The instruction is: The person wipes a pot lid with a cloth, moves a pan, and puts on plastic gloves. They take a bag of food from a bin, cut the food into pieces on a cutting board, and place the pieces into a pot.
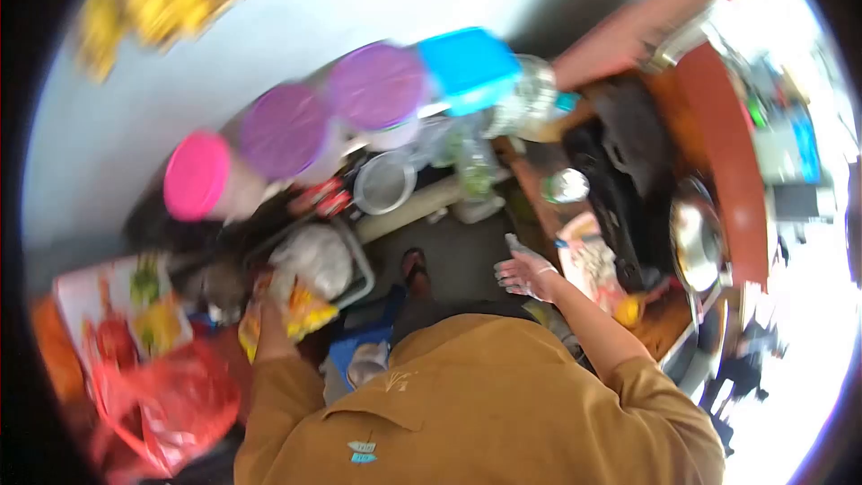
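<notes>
My left hand (277, 307) reaches into a yellow and orange packet (310, 313) at the lower left; its fingers are blurred and partly hidden. Just above it, a clear plastic bag with white contents (316, 260) lies in a grey-rimmed basket (361, 262). Over the dark floor, my right hand (525, 273) is held out in a thin clear glove, fingers apart, with nothing in it. To its right lies an opened packet with pale pieces (593, 260).
Containers with pink (196, 176), purple (377, 85) and blue (469, 67) lids line the wall. A red plastic bag (171, 400) lies lower left. A metal pan (698, 238) stands at the right, near black cookware (606, 189).
</notes>
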{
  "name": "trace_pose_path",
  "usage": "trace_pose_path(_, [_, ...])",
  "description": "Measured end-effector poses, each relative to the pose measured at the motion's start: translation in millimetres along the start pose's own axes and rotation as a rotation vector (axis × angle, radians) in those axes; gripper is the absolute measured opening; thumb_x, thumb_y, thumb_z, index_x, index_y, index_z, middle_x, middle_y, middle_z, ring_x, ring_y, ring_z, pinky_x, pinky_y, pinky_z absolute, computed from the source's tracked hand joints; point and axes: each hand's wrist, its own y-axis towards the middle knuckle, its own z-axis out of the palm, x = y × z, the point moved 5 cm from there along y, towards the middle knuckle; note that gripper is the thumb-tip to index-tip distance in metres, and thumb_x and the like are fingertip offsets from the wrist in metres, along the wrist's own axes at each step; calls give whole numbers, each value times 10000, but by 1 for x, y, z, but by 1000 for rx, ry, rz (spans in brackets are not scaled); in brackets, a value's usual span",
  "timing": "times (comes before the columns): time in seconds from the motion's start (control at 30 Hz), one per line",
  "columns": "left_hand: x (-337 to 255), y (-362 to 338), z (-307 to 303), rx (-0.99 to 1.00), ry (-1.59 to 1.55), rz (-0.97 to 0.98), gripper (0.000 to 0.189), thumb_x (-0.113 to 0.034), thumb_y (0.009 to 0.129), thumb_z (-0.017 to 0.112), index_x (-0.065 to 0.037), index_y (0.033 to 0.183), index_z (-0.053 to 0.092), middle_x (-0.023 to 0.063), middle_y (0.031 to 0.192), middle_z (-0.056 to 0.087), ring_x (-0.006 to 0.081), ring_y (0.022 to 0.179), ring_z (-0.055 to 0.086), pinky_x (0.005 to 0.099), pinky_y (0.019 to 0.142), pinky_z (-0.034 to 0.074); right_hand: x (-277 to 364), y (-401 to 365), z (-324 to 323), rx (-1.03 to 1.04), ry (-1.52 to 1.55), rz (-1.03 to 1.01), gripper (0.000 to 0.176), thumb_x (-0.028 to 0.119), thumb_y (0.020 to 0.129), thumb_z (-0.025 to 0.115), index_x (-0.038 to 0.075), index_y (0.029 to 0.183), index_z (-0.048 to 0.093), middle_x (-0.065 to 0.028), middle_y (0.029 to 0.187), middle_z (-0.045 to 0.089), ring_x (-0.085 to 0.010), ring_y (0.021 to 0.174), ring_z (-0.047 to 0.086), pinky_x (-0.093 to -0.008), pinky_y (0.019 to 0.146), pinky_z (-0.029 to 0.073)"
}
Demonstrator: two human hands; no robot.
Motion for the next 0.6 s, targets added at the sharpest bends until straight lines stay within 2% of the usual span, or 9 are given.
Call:
trace_pose_path(0.13, [-15, -4, 17, 226, 96, 193, 401, -279, 859, 635, 28, 1117, 656, 215, 1149, 669, 363, 1062, 650, 428, 901, 515, -15, -40, -29, -181, -17, -98, 367, 442, 969, 536, 99, 1026, 653, 18, 917, 641, -146, 793, 584, -289, 696, 457])
trace_pose_path(0.23, [-54, -3, 30, 318, 219, 254, 410, -290, 856, 635, 29, 1113, 659, 214, 1147, 670, 359, 1063, 650, 424, 904, 515, -7, -89, -54, -255, -178, -316, 438, 476, 923, 582, 80, 1093, 660, -2, 940, 658, -128, 787, 617, -269, 692, 485])
trace_pose_path(0.27, [61, -81, -1, 347, 261, 269, 412, -293, 855, 636, 29, 1112, 660, 214, 1146, 671, 358, 1063, 651, 423, 905, 515, 8, -113, -68, -392, -782, -623, 306, 310, 907, 593, 56, 1061, 665, -61, 912, 664, -172, 780, 639, -278, 654, 511])
trace_pose_path(0.33, [43, -95, 8, 405, 346, 288, 418, -301, 853, 636, 29, 1109, 663, 213, 1145, 672, 355, 1064, 651, 421, 907, 515, 23, -155, -92, -1033, -1696, -962, 162, 134, 815, 548, 57, 900, 663, -134, 810, 662, -304, 751, 659, -396, 657, 539])
trace_pose_path(0.37, [27, -102, 18, 429, 390, 287, 421, -304, 852, 636, 29, 1107, 664, 213, 1144, 672, 354, 1064, 652, 420, 908, 515, 52, -210, -91, -1162, -1877, -659, 133, 145, 816, 549, 62, 864, 641, -137, 808, 658, -328, 750, 656, -412, 642, 532])
trace_pose_path(0.4, [11, -109, 25, 450, 434, 283, 424, -308, 851, 636, 29, 1106, 665, 213, 1144, 672, 353, 1065, 652, 418, 909, 515, 66, -243, -128, -1144, -1390, -872, 144, 169, 844, 545, 61, 861, 638, -146, 804, 649, -343, 773, 656, -441, 636, 525])
trace_pose_path(0.43, [-5, -117, 33, 467, 478, 277, 427, -312, 850, 636, 30, 1105, 666, 213, 1143, 673, 351, 1065, 652, 417, 910, 515, 79, -274, -157, -1314, -1521, -896, 200, 201, 893, 527, 49, 817, 633, -184, 756, 637, -369, 740, 649, -464, 626, 512])
trace_pose_path(0.5, [-45, -140, 53, 497, 560, 256, 432, -319, 848, 636, 30, 1102, 668, 212, 1142, 674, 349, 1065, 653, 415, 911, 515, 104, -348, -217, -1551, -921, -662, 342, 323, 921, 499, 48, 859, 692, -247, 844, 658, -418, 842, 645, -497, 704, 523])
trace_pose_path(0.6, [-85, -173, 71, 541, 676, 194, 441, -330, 845, 637, 30, 1098, 672, 212, 1140, 675, 345, 1066, 654, 411, 914, 515, 113, -376, -341, -1805, -951, -803, 485, 452, 874, 571, 28, 1072, 696, -210, 1035, 688, -365, 1018, 638, -441, 909, 492])
